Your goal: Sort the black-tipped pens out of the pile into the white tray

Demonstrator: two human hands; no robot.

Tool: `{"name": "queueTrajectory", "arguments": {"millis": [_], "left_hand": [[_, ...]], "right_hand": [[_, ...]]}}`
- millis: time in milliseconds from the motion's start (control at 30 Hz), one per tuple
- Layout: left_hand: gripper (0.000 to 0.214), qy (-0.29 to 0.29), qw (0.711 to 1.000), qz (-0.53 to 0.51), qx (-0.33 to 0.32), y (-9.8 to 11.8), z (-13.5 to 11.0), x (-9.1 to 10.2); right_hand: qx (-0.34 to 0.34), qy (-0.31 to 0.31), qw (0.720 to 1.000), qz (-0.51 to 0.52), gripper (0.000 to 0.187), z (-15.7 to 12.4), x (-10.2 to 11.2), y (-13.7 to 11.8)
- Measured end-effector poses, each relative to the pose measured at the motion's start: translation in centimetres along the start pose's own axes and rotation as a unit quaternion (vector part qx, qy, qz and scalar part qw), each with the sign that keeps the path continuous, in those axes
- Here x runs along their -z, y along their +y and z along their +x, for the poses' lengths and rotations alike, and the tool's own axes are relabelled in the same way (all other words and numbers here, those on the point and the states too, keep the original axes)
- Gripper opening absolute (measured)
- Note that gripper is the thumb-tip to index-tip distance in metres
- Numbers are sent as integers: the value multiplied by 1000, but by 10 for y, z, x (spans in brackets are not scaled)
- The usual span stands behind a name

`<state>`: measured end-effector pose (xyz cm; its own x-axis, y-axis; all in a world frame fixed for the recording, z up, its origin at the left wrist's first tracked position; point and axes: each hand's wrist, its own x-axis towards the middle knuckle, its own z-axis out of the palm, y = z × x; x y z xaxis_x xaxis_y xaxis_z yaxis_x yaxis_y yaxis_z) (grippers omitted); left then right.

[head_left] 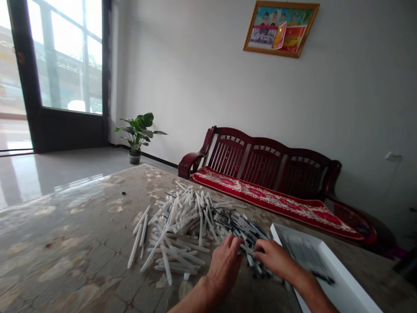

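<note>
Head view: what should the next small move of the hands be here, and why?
Probably the right hand should gather a few dark-ended rods and shift them into the white tray. It is the hand nearest the tray and is already at those rods, and the tray already holds similar dark rods.

Sitting room with wooden sofa

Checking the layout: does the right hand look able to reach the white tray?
Probably yes: the right hand sits right beside the white tray, with only a few loose dark pieces between them.
</note>
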<state>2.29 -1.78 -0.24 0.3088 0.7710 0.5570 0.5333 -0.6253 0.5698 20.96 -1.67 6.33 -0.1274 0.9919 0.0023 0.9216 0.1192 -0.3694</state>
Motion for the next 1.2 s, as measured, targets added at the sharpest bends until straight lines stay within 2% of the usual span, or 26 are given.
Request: {"name": "queueTrajectory", "arguments": {"millis": [67, 167, 233, 300, 367, 433, 467, 567, 700, 833, 967, 1067, 1133, 1200], "left_hand": [[40, 8, 1000, 26, 12, -4, 2, 3], [26, -7, 999, 26, 26, -10, 4, 5], [19, 0, 999, -3, 43, -15, 7, 6], [16, 37, 994, -55, 82, -19, 10, 4], [14, 97, 978, -134, 131, -22, 14, 2], [14, 149, 946, -224, 180, -25, 18, -1], [16, 164, 928, -266, 203, -26, 19, -2], [26, 181, 873, -359, 275, -29, 22, -7], [38, 193, 786, -474, 346, -32, 26, -10], [40, 201, 691, -574, 390, -32, 29, -9], [27, 221, 624, -629, 408, -29, 30, -5], [16, 231, 589, -644, 431, -24, 31, 0], [14, 231, 577, -648, 440, -21, 32, 3], [13, 229, 572, -652, 443, -18, 32, 5]], "right_hand": [[-8, -14, 998, 61, 10, -9, -1, 4], [-21, -55, 983, 175, 17, -13, -4, 3], [-29, -76, 966, 245, 30, -8, -5, 1], [-43, -43, 963, 261, 40, 4, -6, -1], [-52, 47, 979, 190, 34, 18, -12, -4], [-47, 126, 990, 53, 20, 30, -20, -11], [-45, 141, 989, -14, 16, 34, -25, -15], [-52, 122, 979, -156, 16, 41, -37, -32], [-79, 72, 966, -233, 19, 42, -42, -47], [-72, 74, 968, -228, 17, 40, -39, -45], [-77, 135, 976, -151, 16, 34, -35, -35], [-65, 192, 979, 22, 16, 28, -39, -28], [-57, 205, 959, 187, 18, 23, -47, -27], [-52, 212, 917, 332, 26, 20, -56, -28]]}}
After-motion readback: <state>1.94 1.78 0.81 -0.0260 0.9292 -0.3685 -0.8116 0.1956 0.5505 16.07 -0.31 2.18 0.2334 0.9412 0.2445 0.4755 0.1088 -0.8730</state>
